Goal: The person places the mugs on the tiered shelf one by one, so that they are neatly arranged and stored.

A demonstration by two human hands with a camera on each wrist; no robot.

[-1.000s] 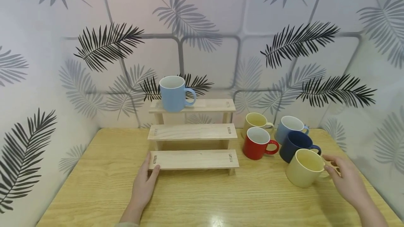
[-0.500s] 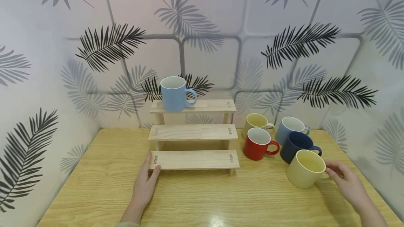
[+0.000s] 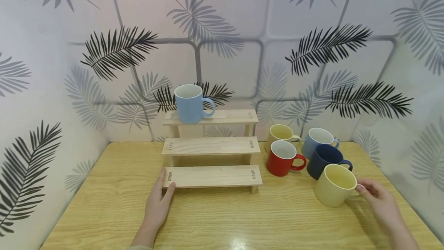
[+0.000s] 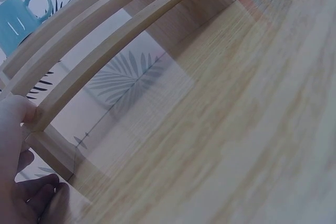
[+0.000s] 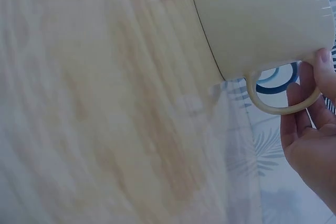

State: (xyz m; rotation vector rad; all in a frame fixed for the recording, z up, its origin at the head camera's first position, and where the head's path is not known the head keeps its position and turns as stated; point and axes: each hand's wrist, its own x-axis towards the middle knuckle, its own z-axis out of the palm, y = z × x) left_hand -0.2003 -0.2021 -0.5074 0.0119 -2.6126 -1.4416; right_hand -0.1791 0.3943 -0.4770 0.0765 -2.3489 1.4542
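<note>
My left hand (image 3: 157,205) grips the left end of the lowest step of a three-step wooden shelf (image 3: 213,176). In the left wrist view the thumb lies on the step's corner, with the other fingers beside the leg. At the right, my right hand (image 3: 380,203) holds the handle of a pale yellow mug (image 3: 331,190) that stands upright on the table. The right wrist view shows the thumb at the handle's upper end and fingers curled at the handle (image 5: 275,109). A light blue mug (image 3: 189,105) stands at the left of the top step.
Behind the held mug stand a dark blue mug (image 3: 320,163), a red mug (image 3: 279,161), another light blue mug (image 3: 312,144) and a second yellow mug (image 3: 274,136), close together. A leaf-patterned wall (image 3: 236,76) borders the wooden table (image 3: 215,219) at the back and sides.
My right fingers have closed in on the yellow mug's handle, the thumb now against it. The left hand, the shelf and the mugs have stayed in place.
</note>
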